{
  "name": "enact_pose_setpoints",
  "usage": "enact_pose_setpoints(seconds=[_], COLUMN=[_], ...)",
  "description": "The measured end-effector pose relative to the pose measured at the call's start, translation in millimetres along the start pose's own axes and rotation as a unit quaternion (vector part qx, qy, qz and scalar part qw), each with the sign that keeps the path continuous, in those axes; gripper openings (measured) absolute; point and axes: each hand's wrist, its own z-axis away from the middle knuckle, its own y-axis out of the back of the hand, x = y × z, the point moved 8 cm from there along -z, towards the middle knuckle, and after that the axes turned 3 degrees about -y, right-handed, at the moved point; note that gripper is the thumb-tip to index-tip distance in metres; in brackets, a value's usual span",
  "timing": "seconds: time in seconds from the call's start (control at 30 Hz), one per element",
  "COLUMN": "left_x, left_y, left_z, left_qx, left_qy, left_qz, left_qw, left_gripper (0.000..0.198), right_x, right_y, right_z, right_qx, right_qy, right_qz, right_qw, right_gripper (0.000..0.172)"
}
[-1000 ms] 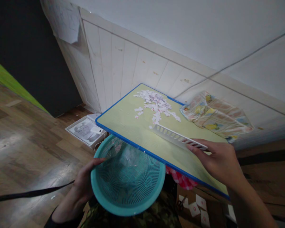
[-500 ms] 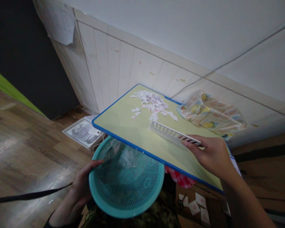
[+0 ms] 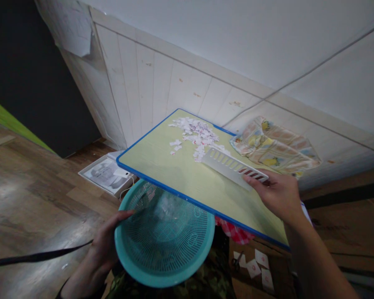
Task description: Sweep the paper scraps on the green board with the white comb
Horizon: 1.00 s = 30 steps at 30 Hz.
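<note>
My left hand grips the left rim of a teal plastic basket, thumb over the edge. Some clear, crumpled material lies inside it. The basket is partly under the front edge of a pale green table with a blue rim. My right hand is closed on the right end of a white slotted plastic strip, held tilted over the tabletop. The strip's far end is beside a heap of small white paper scraps, some with red marks.
A patterned cloth lies at the table's back right, by the wall. Left of the table, an open white box sits on the floor. Below right are scissors and several white cards.
My right hand has shifted slightly, and the strip's far end has moved up and right towards the paper scraps, its slotted face showing more. My left hand still holds the basket.
</note>
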Motion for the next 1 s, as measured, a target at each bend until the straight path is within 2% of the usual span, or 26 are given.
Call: enact_pose_setpoints(seconds=[0.23,0.4,0.5,0.67,0.83,0.93,1.0], left_x=[4.6,4.0,2.9,2.1,6.8,8.2,8.7], left_y=[-2.2,-6.9,-4.9,-2.9,-5.0,-6.2,-7.7], left_z=[0.5,2.5,1.7,0.3,2.8,4.4,5.2], left_qx=[-0.005,-0.013,0.001,0.006,-0.008,-0.011,-0.013], left_qy=[-0.03,-0.021,-0.018,-0.015,-0.028,-0.026,-0.022], left_qz=[-0.022,-0.01,-0.001,0.005,-0.021,-0.019,-0.015], left_qw=[0.999,1.0,1.0,1.0,0.999,0.999,1.0], left_gripper=[0.018,0.017,0.017,0.017,0.017,0.015,0.013], right_x=[-19.4,-11.6,-12.1,-32.2,-52.9,-56.4,-55.6], right_y=[-14.7,-6.0,-9.1,-24.1,-33.3,-35.6,-36.3], right_z=[13.6,22.1,24.6,24.8,27.9,27.8,24.2], right_qx=[-0.035,0.007,0.013,0.01,-0.023,-0.041,-0.027], right_qy=[0.007,-0.015,-0.012,0.022,0.045,0.037,0.03], right_qz=[-0.032,-0.024,-0.01,-0.023,-0.066,-0.094,-0.102], right_qw=[0.999,1.0,1.0,0.999,0.997,0.994,0.994], right_gripper=[0.022,0.022,0.023,0.022,0.023,0.022,0.02])
